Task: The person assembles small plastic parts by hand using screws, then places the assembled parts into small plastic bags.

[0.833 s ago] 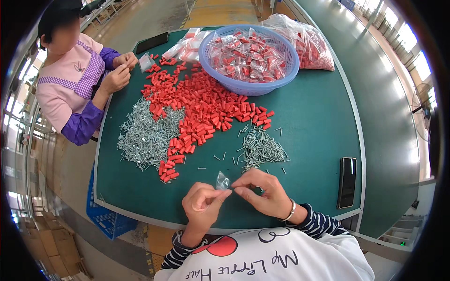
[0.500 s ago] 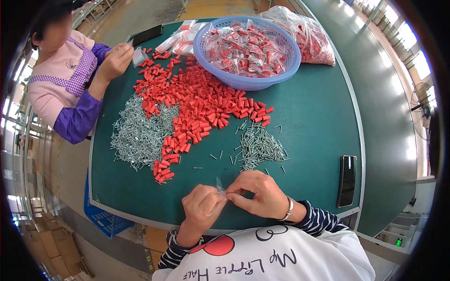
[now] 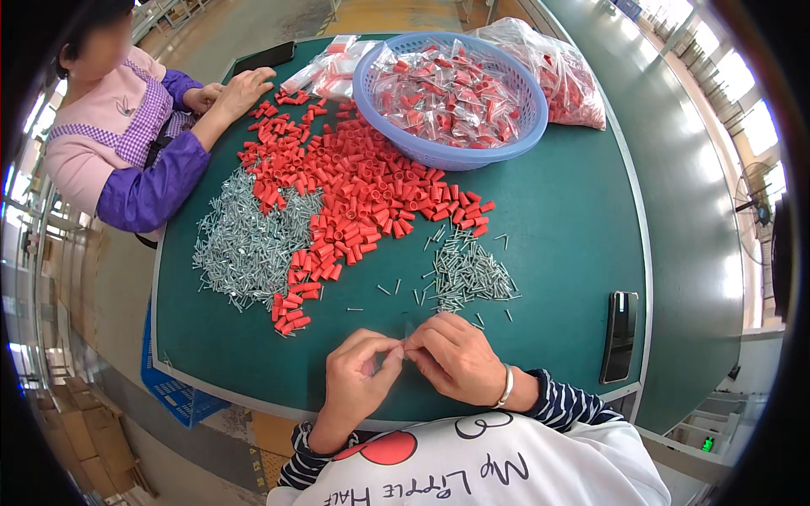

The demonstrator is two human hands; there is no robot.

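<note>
At the near edge of the green table, my left hand (image 3: 358, 373) and my right hand (image 3: 457, 361) meet fingertip to fingertip. Both are closed in a pinch on a small clear plastic bag (image 3: 408, 330), mostly hidden by the fingers; its contents cannot be made out. Just beyond my right hand lies a small pile of silver screws (image 3: 469, 274). A wide heap of red plastic tubes (image 3: 363, 181) spreads over the middle of the table, beside a larger heap of screws (image 3: 245, 244) on the left.
A blue plastic basket (image 3: 456, 158) of filled bags stands at the back, with a large clear sack (image 3: 575, 88) behind it. Flat packets (image 3: 325, 78) and a phone (image 3: 266, 57) lie back left; another phone (image 3: 620, 337) lies right. A co-worker's hand (image 3: 240, 94) reaches over the far-left corner.
My fingers have shifted on the bag, with the left thumb now raised against the fingertips. The co-worker's hand has lowered from the air towards the red tubes. The view has shifted slightly.
</note>
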